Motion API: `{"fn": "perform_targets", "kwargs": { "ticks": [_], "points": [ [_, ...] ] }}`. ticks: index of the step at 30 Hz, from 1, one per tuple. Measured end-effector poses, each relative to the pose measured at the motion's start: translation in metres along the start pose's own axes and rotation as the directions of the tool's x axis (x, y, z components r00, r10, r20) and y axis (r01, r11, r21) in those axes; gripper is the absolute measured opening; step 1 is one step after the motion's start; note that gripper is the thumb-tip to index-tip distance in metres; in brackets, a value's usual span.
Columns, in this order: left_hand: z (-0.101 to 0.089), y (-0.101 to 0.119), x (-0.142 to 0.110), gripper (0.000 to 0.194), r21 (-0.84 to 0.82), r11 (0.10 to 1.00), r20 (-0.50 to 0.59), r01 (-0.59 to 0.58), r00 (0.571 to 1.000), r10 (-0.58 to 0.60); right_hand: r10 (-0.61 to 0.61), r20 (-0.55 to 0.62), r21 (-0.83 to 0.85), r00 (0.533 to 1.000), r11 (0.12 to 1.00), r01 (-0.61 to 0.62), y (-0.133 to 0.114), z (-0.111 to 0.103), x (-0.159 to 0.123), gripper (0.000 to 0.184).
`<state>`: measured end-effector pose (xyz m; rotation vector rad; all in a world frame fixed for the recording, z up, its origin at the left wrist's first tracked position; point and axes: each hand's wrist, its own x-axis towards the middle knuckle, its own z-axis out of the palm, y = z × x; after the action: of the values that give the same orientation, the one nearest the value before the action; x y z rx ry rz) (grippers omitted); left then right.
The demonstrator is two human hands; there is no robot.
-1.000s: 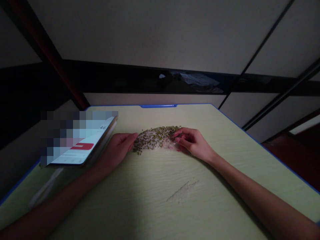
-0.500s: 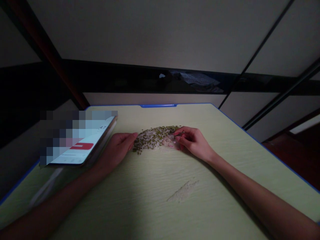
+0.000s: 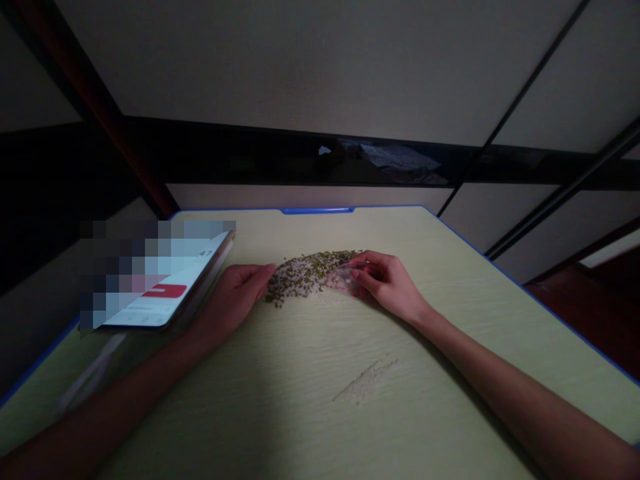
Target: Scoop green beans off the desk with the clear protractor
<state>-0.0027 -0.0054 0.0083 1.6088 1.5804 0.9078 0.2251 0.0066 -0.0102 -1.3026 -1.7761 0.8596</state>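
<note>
A spread of small green beans, mixed with pale grains, lies on the light wood-patterned table. At its left edge rests my left hand, thumb and fingers pressed together; whatever they may hold is hidden. My right hand is at the right end of the beans, pinching a small clear plastic bag with faint reddish marks. The bag lies low against the pile, and my fingers cover part of it.
On the left a lit tablet is propped at a slant, partly blurred out, with a whitish cable below it. A thin patch of pale grains lies nearer me. Pale cabinet panels rise beyond the table's blue edge.
My right fingers have shifted slightly, and more of the clear bag shows beside them; the dark bits between the fingertips no longer show. My left hand stays in place.
</note>
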Motion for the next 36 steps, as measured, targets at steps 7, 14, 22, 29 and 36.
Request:
{"fn": "perform_targets", "kwargs": {
  "ticks": [7,14,22,29,36],
  "points": [
    [-0.0004,0.0015,0.0005,0.036,0.031,0.999,-0.019,0.017,1.0,-0.016,-0.019,0.019,0.021,1.0,1.0,0.019,0.0012,0.0013,0.0013,0.016],
    [-0.0004,0.001,0.002,0.037,0.023,1.0,-0.02,0.019,1.0,-0.019,-0.011,0.082,0.047,0.997,0.999,0.007,0.0011,-0.0022,-0.0008,0.015],
    [0.0003,0.001,0.0002,0.038,0.011,1.0,-0.019,0.019,1.0,-0.019,-0.003,0.131,0.089,0.991,0.996,-0.009,0.0002,-0.0031,-0.0019,0.018],
    [0.0004,0.0011,0.0005,0.037,0.005,0.999,-0.017,0.036,0.999,-0.036,0.009,0.051,0.049,0.999,0.999,-0.012,0.0004,-0.0031,0.0002,0.018],
    [0.0007,0.0031,0.0006,0.037,0.016,1.0,-0.033,0.025,0.999,-0.024,-0.035,0.044,0.013,0.998,0.999,0.034,0.0031,-0.0004,0.0038,0.018]
  ]
}}
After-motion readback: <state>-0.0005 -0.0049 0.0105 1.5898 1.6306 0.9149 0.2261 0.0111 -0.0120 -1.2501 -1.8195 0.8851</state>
